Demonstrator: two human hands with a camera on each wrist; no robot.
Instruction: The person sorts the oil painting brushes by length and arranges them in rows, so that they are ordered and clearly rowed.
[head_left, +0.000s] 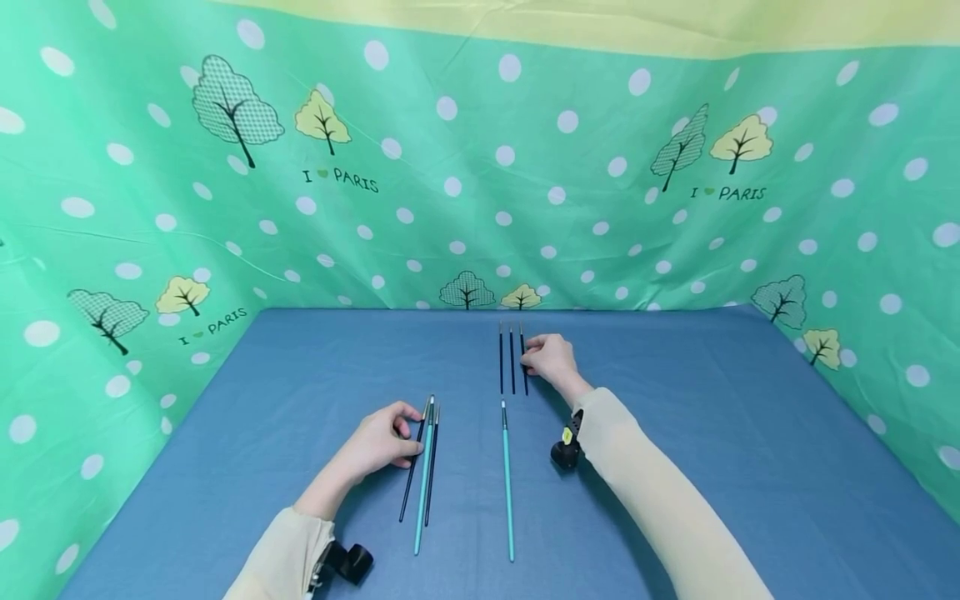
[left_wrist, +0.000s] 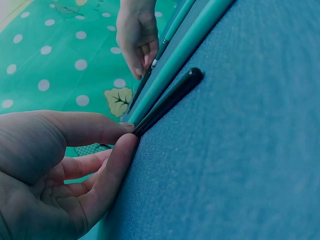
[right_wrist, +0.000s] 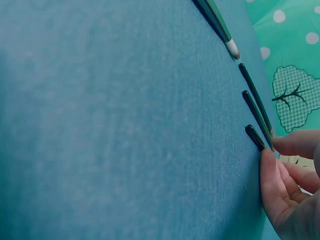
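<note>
Sorting step, by the look of it: right hand [head_left: 551, 360] pinches the third short black stick [head_left: 522, 360] far up the bench [head_left: 712, 433], left hand [head_left: 384, 439] pinches a long black brush [head_left: 413, 471]; next calls for careful parallel alignment.

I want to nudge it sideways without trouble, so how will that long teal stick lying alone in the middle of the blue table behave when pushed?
The teal stick looks thin, straight and round, so it probably rolls across the blue table rather than slides. It seems stiff and light. Its pale tip, near three dark sticks touched by the right hand, may be delicate.
</note>
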